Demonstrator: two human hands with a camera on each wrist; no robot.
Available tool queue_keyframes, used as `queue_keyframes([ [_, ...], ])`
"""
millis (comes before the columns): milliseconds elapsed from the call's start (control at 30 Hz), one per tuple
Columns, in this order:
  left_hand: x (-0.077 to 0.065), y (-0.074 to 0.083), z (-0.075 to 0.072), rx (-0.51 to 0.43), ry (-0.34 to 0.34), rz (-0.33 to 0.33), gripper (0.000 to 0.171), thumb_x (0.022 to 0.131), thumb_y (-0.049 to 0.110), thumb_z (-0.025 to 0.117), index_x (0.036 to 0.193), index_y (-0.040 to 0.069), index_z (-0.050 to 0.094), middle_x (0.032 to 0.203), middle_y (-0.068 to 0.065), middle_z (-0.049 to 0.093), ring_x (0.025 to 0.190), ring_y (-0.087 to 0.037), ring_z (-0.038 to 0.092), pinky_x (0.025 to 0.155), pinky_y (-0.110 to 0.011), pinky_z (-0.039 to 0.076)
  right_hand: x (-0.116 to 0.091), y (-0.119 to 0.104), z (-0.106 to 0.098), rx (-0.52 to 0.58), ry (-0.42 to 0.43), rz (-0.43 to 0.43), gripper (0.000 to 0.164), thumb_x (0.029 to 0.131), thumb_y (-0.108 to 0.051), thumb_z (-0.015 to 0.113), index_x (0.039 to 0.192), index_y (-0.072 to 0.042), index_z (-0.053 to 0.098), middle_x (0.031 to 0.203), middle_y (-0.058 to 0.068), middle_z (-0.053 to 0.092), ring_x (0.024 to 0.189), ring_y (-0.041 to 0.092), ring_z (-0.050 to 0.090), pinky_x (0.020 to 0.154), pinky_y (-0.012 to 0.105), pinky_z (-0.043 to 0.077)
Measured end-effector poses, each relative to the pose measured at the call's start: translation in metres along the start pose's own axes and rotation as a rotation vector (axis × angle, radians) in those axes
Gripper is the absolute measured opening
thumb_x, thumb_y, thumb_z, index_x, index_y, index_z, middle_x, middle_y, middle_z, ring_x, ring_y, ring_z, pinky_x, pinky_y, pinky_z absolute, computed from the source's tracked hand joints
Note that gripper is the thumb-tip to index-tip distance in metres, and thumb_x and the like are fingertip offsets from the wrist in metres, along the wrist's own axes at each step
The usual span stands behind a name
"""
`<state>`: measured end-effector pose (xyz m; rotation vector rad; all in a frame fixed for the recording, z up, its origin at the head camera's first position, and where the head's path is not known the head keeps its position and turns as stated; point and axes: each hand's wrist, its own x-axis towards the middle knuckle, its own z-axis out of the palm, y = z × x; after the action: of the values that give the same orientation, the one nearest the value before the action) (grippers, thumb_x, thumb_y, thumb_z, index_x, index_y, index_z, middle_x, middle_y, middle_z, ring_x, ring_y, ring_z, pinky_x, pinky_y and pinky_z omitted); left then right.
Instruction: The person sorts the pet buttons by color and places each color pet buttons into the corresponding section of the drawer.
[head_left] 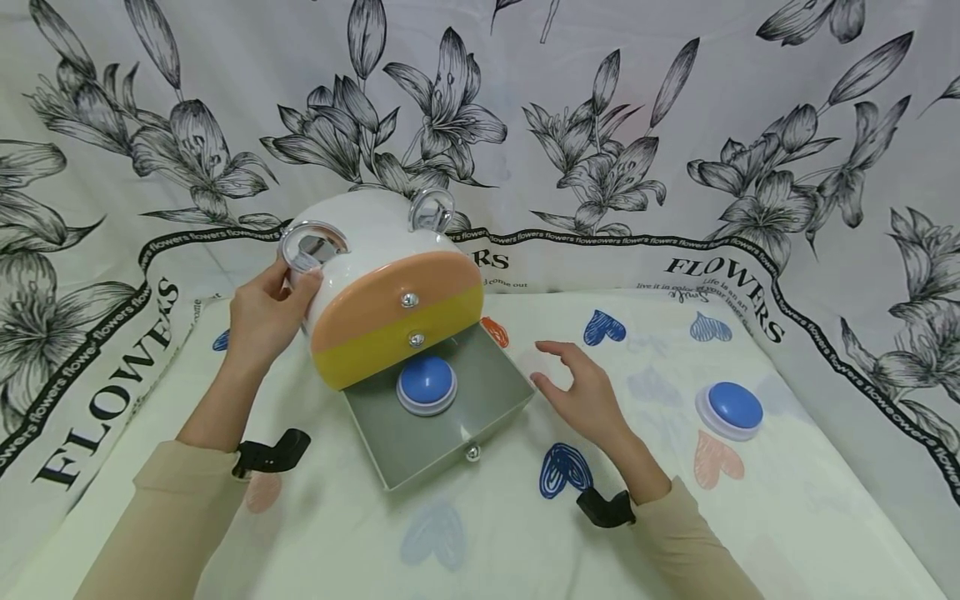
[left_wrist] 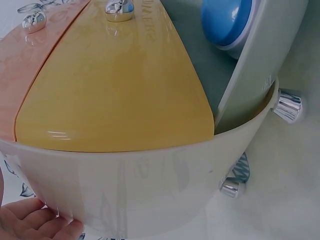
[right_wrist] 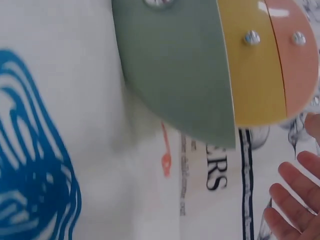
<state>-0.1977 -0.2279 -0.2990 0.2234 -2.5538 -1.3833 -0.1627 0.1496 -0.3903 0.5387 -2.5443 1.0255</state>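
A rounded white drawer box [head_left: 360, 221] with two silver ring ears stands left of centre, its orange drawer [head_left: 375, 292] and yellow drawer [head_left: 442, 317] closed. The green bottom drawer [head_left: 457, 429] is pulled out, with a blue-topped white push button [head_left: 427, 383] lying inside it. My left hand [head_left: 266, 317] holds the box's left side just below one ear; its fingertips rest against the white shell in the left wrist view. To the right of the green drawer, my right hand [head_left: 588, 396] hovers with fingers apart and slightly bent, holding nothing.
A second blue-topped button [head_left: 731, 410] lies on the right of the heart-print cloth [head_left: 510, 542]. Behind the table hangs a white sheet [head_left: 525, 67] with black flower drawings. Short silver feet [left_wrist: 289, 105] stick out under the box.
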Motion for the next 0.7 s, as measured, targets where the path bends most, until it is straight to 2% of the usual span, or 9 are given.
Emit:
queue_keyframes([
  [267, 0.000, 0.000, -0.001, 0.002, 0.000, -0.008, 0.072, 0.086, 0.058, 0.047, 0.146, 0.023, 0.026, 0.146, -0.006, 0.033, 0.128, -0.032, 0.039, 0.097, -0.045, 0.042, -0.008, 0.032, -0.029, -0.026, 0.103, 0.086, 0.045, 0.083, -0.014, 0.069, 0.125, -0.006, 0.054, 0.125, 0.010, 0.057, 0.116, 0.027, 0.052, 0.095, 0.043, 0.045],
  [533, 0.000, 0.001, 0.000, 0.001, 0.000, -0.007, 0.074, 0.085, 0.059, 0.047, 0.146, 0.023, 0.025, 0.147, -0.006, 0.032, 0.128, -0.032, 0.040, 0.095, -0.044, 0.043, -0.025, 0.070, -0.061, -0.100, 0.179, 0.203, 0.056, 0.084, -0.018, 0.067, 0.135, -0.007, 0.046, 0.132, 0.016, 0.049, 0.119, 0.034, 0.046, 0.095, 0.050, 0.042],
  [700, -0.001, 0.001, -0.001, -0.003, 0.002, 0.002, 0.074, 0.086, 0.058, 0.048, 0.146, 0.021, 0.025, 0.147, -0.006, 0.032, 0.128, -0.032, 0.040, 0.095, -0.044, 0.044, -0.034, 0.092, -0.079, -0.116, 0.170, 0.288, 0.061, 0.087, -0.026, 0.063, 0.140, -0.010, 0.038, 0.138, 0.019, 0.042, 0.124, 0.040, 0.040, 0.096, 0.056, 0.037],
])
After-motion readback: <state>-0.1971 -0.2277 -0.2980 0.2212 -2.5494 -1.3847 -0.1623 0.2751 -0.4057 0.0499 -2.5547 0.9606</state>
